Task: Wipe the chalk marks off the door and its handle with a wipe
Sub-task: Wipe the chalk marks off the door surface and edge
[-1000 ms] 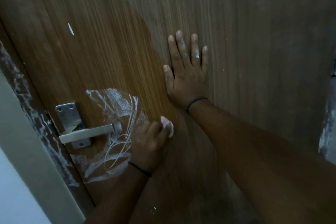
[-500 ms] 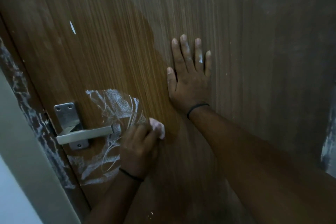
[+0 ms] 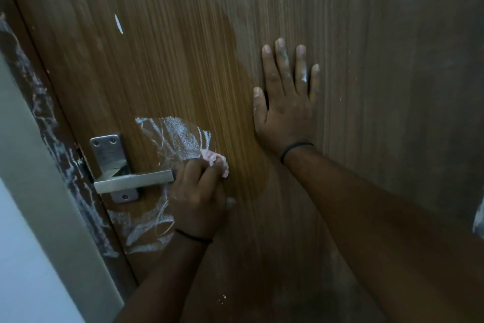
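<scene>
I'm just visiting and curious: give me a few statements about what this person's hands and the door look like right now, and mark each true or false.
1. The left hand grips a crumpled pinkish wipe. True.
2. The right hand is pulling the handle. False: it lies flat, fingers spread, on the door, well away from the handle.
3. White chalk marks remain above and below the handle. True.
4. The wipe lies over the handle's plate. False: it is past the lever's free end.
5. Both wrists wear a thin dark band. True.
</scene>
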The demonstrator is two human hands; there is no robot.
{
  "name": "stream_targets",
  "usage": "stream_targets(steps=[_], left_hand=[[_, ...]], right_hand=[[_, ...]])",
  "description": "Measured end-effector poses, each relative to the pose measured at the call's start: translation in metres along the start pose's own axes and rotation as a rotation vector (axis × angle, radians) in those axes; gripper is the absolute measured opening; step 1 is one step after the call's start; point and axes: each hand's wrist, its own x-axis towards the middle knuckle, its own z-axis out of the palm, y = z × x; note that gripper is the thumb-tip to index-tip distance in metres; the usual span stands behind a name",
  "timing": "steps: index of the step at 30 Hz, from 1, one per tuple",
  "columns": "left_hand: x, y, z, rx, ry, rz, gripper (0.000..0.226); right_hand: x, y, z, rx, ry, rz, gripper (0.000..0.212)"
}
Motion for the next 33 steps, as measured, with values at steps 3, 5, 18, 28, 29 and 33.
stream_targets(steps=[3, 5, 18, 28, 29, 33], left_hand=[[-0.022, 0.007, 0.003, -0.014, -0.022, 0.006, 0.011], [-0.036, 0.007, 0.001, -0.029, -0.061, 0.013, 0.012], [-0.037, 0.010, -0.002, -0.020, -0.093, 0.054, 0.008], [-0.027, 0.018, 0.006, -0.034, -0.094, 0.048, 0.011], [-0.028, 0.018, 0.007, -0.033, -0.097, 0.054, 0.010], [-0.033, 0.013, 0.010, -0.027, -0.078, 0.073, 0.006]], right_hand=[[0.000, 0.001, 0.000, 0.004, -0.004, 0.007, 0.059], [-0.001, 0.001, 0.000, -0.011, -0.007, 0.005, 0.059], [0.000, 0.000, -0.001, 0.012, -0.040, 0.003, 0.060], [-0.043, 0.001, 0.001, 0.014, -0.100, 0.047, 0.062], [-0.053, 0.000, 0.002, 0.011, -0.116, 0.061, 0.062], [-0.072, -0.002, 0.005, -0.008, -0.143, 0.083, 0.064]])
